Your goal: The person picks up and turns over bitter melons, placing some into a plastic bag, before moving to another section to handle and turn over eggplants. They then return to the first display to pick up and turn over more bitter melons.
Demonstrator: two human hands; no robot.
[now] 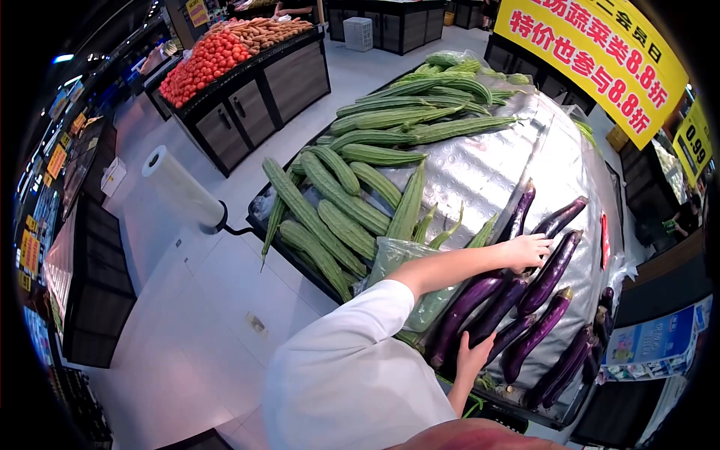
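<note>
Several long purple eggplants lie on a silver-covered display stand (465,176). My left hand (529,253) reaches across them, fingers stretched over the upper part of an eggplant (551,272). Lower down, my right hand (472,358) has its thumb and fingers around the bottom end of a dark eggplant (493,309). A clear plastic bag (397,259) lies under my left forearm, partly hidden by it. More eggplants (536,335) rest just right of my right hand.
Ridged green gourds (341,195) cover the stand's left and far parts. A plastic bag roll (180,187) sticks out at its left side. Tomatoes (210,64) and carrots (270,31) fill another stand behind. A yellow sign (600,56) hangs at the upper right.
</note>
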